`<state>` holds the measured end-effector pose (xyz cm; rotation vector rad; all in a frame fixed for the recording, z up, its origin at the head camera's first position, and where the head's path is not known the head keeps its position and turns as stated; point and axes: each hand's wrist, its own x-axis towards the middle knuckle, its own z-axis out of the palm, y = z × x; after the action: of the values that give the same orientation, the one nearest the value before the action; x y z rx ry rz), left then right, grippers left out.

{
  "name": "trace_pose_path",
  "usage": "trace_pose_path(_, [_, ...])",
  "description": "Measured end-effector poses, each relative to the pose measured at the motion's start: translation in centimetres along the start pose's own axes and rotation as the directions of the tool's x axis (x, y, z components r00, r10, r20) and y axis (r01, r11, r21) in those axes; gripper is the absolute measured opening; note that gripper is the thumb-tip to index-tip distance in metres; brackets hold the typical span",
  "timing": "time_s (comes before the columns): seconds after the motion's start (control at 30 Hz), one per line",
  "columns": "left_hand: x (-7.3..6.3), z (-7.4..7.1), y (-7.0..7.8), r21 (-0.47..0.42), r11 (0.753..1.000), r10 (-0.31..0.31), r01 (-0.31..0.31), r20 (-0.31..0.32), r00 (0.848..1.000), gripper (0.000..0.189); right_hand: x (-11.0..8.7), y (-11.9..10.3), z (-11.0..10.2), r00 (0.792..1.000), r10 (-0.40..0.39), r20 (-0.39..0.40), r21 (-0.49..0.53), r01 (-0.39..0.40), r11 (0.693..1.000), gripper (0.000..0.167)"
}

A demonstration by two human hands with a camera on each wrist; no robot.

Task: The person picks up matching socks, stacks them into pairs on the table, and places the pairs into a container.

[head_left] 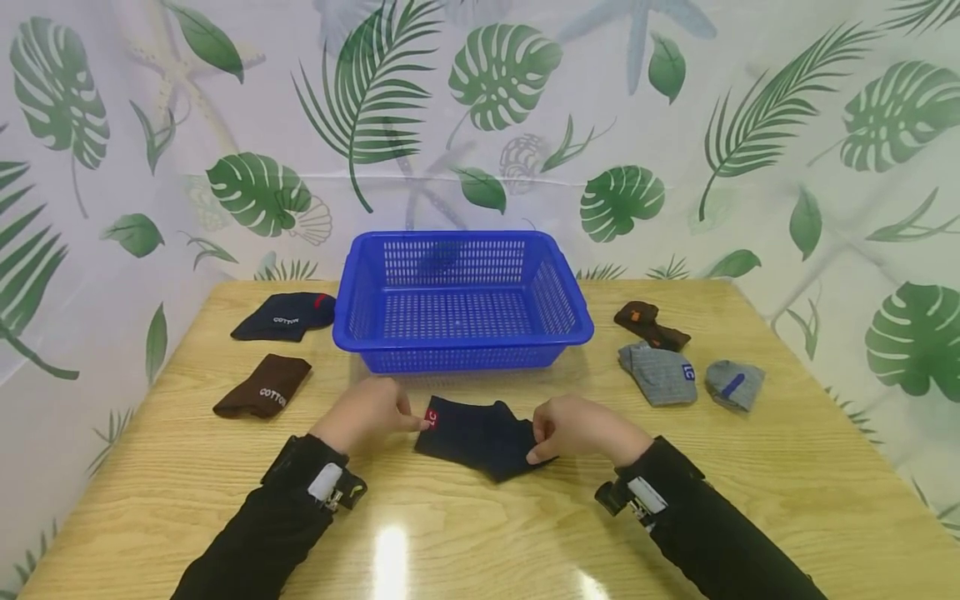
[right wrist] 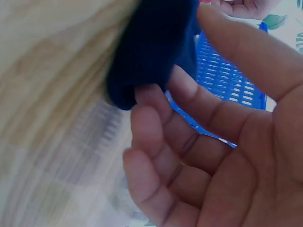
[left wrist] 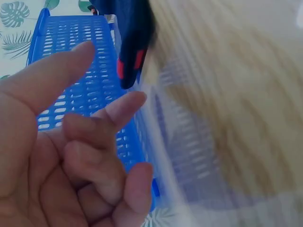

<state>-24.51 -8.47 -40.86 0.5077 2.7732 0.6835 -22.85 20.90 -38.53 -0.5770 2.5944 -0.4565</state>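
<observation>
A dark navy sock [head_left: 472, 435] with a red patch lettered "LC" lies flat on the table in front of the basket. My left hand [head_left: 375, 421] is at its cuff; in the left wrist view the thumb and index finger stand apart, with the cuff of the sock [left wrist: 135, 33] between and beyond them. At the toe end is my right hand [head_left: 581, 429]. Its loosely bent fingertips touch the sock [right wrist: 151, 47] in the right wrist view, while the thumb stands away from those fingers.
Behind the sock stands a blue plastic basket [head_left: 461, 342]. On the left lie a navy sock [head_left: 262, 318] and a brown sock [head_left: 258, 392], both lettered "COTTON". To the right are a brown sock [head_left: 648, 325], a grey sock [head_left: 656, 375] and a smaller grey sock [head_left: 742, 385].
</observation>
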Motion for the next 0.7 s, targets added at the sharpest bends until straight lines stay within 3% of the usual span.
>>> trace_pose_path(0.23, [0.5,1.0,1.0,0.03,0.997,-0.077,0.076,0.018,0.997,0.036,0.4,-0.1,0.6,0.998,0.07,-0.008,0.015,-0.069,0.997,0.02])
trace_pose_path(0.43, [1.0,1.4,1.8,0.078,0.991,-0.109,0.104,0.062,0.992,0.038,0.7,0.1,1.0,1.0,-0.001,-0.015,-0.004,0.001,1.0,0.027])
trace_pose_path(0.57, [0.7,0.9,2.0,0.04,0.996,-0.077,0.076,0.013,0.997,0.043,0.8,0.1,1.0,0.996,-0.056,-0.066,0.006,0.057,0.998,0.029])
trace_pose_path(0.7, [-0.5,-1.6,2.9,0.01,0.998,-0.056,0.057,-0.089,0.995,0.039,0.7,-0.6,0.3,0.982,-0.096,-0.164,0.031,0.102,0.994,0.016])
